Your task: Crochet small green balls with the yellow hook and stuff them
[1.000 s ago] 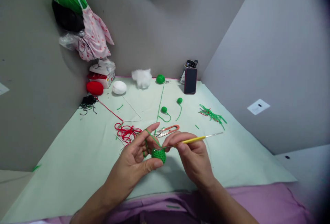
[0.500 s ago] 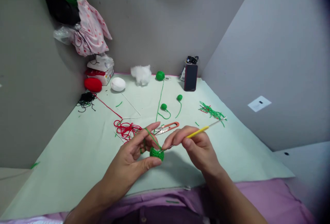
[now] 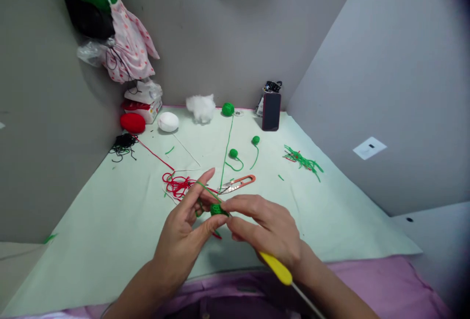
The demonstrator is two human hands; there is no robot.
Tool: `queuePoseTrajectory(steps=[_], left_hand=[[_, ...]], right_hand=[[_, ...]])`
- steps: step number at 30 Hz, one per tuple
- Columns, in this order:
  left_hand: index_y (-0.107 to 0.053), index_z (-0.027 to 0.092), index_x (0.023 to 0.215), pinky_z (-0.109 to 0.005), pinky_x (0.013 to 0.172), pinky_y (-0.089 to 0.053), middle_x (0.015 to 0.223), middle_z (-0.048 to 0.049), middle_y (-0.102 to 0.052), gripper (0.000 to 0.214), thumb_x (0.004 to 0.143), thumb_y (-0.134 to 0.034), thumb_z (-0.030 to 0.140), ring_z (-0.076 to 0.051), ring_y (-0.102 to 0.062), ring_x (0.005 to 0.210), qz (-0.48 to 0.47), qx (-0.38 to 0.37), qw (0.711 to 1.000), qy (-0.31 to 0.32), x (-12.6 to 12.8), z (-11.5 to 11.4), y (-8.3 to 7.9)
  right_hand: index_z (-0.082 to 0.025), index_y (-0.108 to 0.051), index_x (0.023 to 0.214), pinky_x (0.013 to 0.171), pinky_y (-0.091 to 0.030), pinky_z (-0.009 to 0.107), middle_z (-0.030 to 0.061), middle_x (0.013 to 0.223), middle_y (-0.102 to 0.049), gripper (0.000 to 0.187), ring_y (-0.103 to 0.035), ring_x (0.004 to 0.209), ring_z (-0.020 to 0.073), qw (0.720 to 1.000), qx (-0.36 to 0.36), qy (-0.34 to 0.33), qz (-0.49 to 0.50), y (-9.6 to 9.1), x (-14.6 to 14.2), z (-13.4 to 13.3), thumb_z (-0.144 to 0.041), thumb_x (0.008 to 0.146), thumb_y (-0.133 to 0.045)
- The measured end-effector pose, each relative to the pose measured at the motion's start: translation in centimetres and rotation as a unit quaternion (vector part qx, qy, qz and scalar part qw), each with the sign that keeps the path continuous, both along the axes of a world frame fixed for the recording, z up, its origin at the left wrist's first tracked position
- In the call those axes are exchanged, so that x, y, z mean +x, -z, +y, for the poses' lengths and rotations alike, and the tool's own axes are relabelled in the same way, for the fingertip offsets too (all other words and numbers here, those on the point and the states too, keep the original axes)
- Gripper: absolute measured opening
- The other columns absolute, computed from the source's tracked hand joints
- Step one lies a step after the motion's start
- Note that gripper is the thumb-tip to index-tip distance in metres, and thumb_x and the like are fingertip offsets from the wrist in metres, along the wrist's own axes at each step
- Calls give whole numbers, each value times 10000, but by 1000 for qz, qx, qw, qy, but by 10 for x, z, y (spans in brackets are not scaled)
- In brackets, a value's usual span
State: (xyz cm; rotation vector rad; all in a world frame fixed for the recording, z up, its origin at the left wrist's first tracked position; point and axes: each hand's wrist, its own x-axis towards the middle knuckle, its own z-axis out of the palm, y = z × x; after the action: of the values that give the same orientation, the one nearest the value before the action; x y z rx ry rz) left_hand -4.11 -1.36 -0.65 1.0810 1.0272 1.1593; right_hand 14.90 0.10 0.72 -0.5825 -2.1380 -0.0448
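Observation:
A small green crochet piece [image 3: 217, 209] is pinched between the thumb and fingers of my left hand [image 3: 185, 231]. Green yarn runs over the raised index finger of that hand down to the piece. My right hand [image 3: 270, 228] grips a crochet hook [image 3: 278, 267] with a yellow handle, its rear shaft pointing down toward my lap. The fingertips of my right hand touch the right edge of the green piece, and they hide the hook's working tip. A short bit of red and green yarn [image 3: 217, 235] shows below the left thumb.
Orange-handled thread snips [image 3: 238, 183] and tangled red yarn [image 3: 178, 185] lie just beyond my hands. Farther back are two small green balls [image 3: 233, 153], a green yarn ball [image 3: 228, 109], white stuffing [image 3: 201, 108], white yarn [image 3: 168, 122], red yarn [image 3: 132, 123] and a phone [image 3: 271, 111]. Green scraps [image 3: 303, 161] lie at right.
My right hand has turned, so the hook's yellow handle swings from pointing up and right to pointing down toward me. The green piece has tilted and shifted slightly left and up.

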Motion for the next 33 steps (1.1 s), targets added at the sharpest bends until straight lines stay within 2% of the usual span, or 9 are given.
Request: queuePoseTrajectory(steps=[5, 10, 13, 17, 20, 24, 26, 30, 33], left_hand=[[-560, 358, 1503, -212, 805, -559, 980, 3, -651, 723, 838, -844, 370, -148, -641, 901, -91, -22, 994, -52, 14, -12, 8], [-672, 303, 1399, -174, 778, -520, 961, 10, -642, 634, 800, -882, 314, -96, -594, 804, -261, -112, 959, -5, 22, -13, 3], [-691, 260, 1381, -219, 844, -513, 1002, -26, -683, 625, 786, -879, 295, -138, -619, 887, -306, -156, 938, 43, 21, -9, -2], [-695, 244, 1384, -255, 828, -477, 984, -29, -665, 637, 772, -868, 276, -156, -590, 876, -295, -156, 940, 66, 15, -4, -2], [-710, 251, 1366, -255, 796, -442, 939, -8, -597, 642, 749, -882, 288, -147, -539, 860, -269, -133, 951, 72, 10, -1, 1], [-696, 275, 1384, -278, 772, -424, 932, -9, -567, 664, 746, -880, 293, -157, -515, 854, -209, -102, 967, 104, 4, 2, 6], [-697, 287, 1380, -284, 767, -423, 924, -9, -568, 653, 751, -873, 286, -155, -509, 837, -186, -80, 971, 130, 1, 3, 10], [-700, 308, 1372, -273, 721, -420, 903, -8, -571, 630, 763, -859, 284, -142, -492, 789, -164, -50, 972, 160, -2, 3, 17], [-712, 315, 1358, -267, 715, -432, 909, -12, -568, 608, 769, -858, 292, -148, -500, 808, -161, -41, 971, 173, -4, 4, 20]], right_hand=[[-225, -777, 1025, 843, -690, 290, 92, 1004, -803, 202, -771, 979, 211, 991, 101, 82, 15, 18, -15, -9, -74, 897, -734], [-210, -767, 1153, 787, -688, 292, 71, 951, -780, 331, -752, 913, 197, 989, 117, 73, 47, 28, -7, -11, -50, 864, -774], [-245, -716, 1310, 798, -681, 327, 83, 1039, -787, 370, -754, 987, 208, 995, 15, 8, 102, 30, -4, -7, -109, 969, -670], [-321, -743, 1289, 759, -663, 347, 81, 1085, -794, 317, -770, 940, 205, 957, -154, -71, 237, 30, -4, -4, -202, 1044, -581], [-335, -763, 1243, 767, -654, 350, 59, 1057, -815, 291, -774, 960, 201, 936, -192, -115, 271, 25, -1, -4, -207, 1036, -605], [-266, -786, 1170, 814, -646, 384, 67, 989, -825, 228, -772, 937, 213, 932, -251, -107, 238, 13, 9, -6, -193, 1018, -632], [-227, -807, 1067, 772, -643, 368, 70, 907, -812, 175, -765, 856, 207, 907, -318, -104, 257, 10, 13, -5, -221, 1015, -640], [-210, -804, 968, 680, -630, 310, 45, 823, -777, 154, -751, 716, 171, 814, -446, -139, 346, 15, 16, -3, -272, 1002, -667], [-206, -803, 962, 685, -627, 297, 41, 829, -772, 144, -750, 700, 157, 791, -471, -147, 362, 19, 17, -4, -277, 993, -682]])
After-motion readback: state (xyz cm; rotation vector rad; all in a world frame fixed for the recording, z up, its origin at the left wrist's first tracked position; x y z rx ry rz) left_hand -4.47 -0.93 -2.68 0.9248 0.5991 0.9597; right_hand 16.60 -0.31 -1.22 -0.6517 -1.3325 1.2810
